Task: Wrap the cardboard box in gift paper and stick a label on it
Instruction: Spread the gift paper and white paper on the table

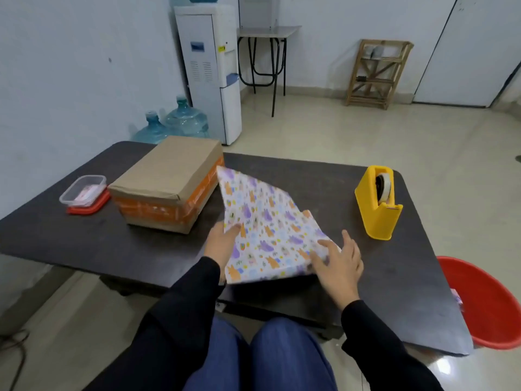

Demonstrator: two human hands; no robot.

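Note:
A brown cardboard box [166, 183] with orange tape bands stands on the dark table [324, 182], left of centre. A folded sheet of white gift paper [267, 230] with purple and orange animal prints lies tilted in front of me, its far corner touching the box. My left hand [222, 244] pinches the paper's left edge, thumb on top. My right hand [337, 263] holds the paper's near right corner, with the fingers spread over it. A clear tub [83, 191] on a red lid, holding pink slips that may be labels, sits left of the box.
A yellow tape dispenser [379, 201] stands on the table's right side. A red basin [485, 300] sits on the floor off the table's right edge. Behind the table are water bottles [172, 125], a water dispenser [210, 69], a folding table and a wooden rack [376, 71].

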